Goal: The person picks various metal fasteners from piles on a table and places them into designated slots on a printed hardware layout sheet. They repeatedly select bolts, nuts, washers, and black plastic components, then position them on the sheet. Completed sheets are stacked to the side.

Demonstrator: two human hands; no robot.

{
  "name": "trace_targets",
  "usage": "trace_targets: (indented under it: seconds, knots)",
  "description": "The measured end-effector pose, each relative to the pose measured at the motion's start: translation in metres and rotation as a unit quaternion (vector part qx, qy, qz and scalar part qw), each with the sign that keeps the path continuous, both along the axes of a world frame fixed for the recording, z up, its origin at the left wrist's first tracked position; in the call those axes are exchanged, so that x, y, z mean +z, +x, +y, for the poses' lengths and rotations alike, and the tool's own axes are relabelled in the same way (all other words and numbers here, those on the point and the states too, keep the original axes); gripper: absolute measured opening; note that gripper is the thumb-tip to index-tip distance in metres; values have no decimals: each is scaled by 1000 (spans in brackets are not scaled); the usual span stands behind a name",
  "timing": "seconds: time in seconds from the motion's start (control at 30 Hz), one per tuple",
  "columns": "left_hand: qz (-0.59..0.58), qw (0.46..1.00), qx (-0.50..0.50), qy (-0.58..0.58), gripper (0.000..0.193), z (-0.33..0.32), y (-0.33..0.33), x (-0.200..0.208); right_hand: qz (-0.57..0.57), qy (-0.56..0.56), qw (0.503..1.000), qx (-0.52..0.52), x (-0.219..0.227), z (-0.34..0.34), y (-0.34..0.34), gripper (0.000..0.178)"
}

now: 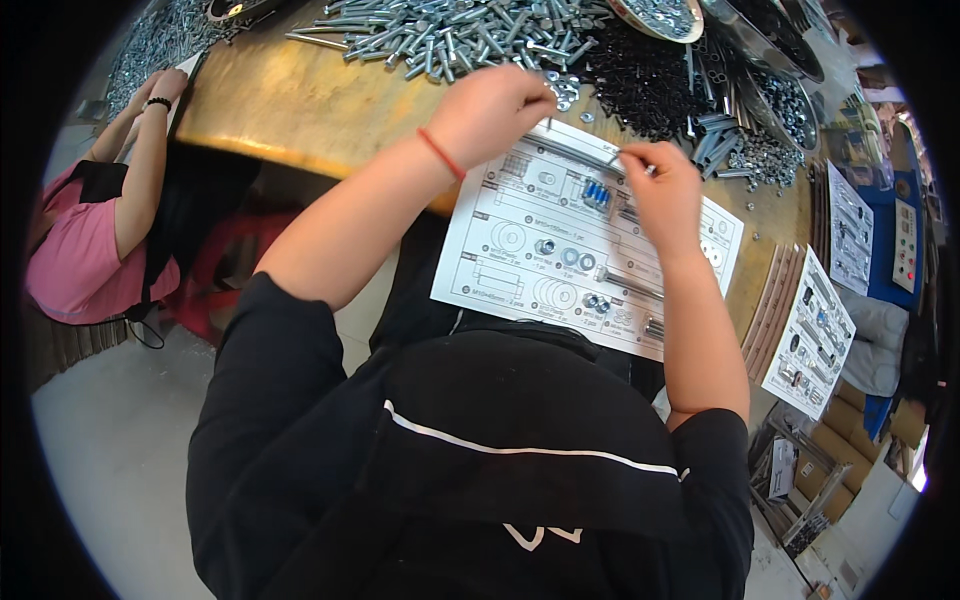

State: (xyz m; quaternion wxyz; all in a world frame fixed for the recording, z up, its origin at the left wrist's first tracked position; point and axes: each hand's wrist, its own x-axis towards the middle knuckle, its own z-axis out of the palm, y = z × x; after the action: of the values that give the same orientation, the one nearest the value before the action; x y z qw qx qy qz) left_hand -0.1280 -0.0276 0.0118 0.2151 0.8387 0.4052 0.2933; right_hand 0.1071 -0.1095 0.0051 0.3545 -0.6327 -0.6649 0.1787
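Note:
A white printed sheet [450,272] with outlined hardware shapes lies tilted at the table's front edge. On it are blue-coloured small parts [597,193], a nut [543,247], washers [577,258], a bolt [630,281] and more nuts [597,303]. Over the sheet's far left edge, my left hand [490,112] is closed in a pinch beside loose washers [565,92]. A small dark tip shows at its fingers. My right hand [665,195] pinches over the sheet's right part, with a small shiny bit at the fingertips. What either hand holds is too small to name.
Piles of silver bolts [470,35] and black screws [640,85] cover the far table. Metal tubes [715,140] and small nuts [765,160] lie right. Stacked sheets [815,330] stand at the right edge. Another person's arm [140,170] works at left.

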Motion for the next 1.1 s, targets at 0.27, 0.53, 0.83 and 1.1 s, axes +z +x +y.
trace_targets:
  seconds: [0.27, 0.53, 0.83, 1.1]
  knots:
    - [101, 993, -3, 57, 10, -36, -27, -34, -160, -13, 982, 102, -14, 9, -82, 11]
    - [-58, 997, 19, 36, 13, -46, -37, -38, -75, 16, 993, 92, -13, -1, -82, 9]
    - [-35, 999, -8, 18, 17, -58, -42, -37, -80, 3, 987, 137, -15, -11, -96, 6]
    - [-96, 992, 33, -78, 27, -50, -49, -32, -40, -47, 994, 94, 2, -10, -75, 13]
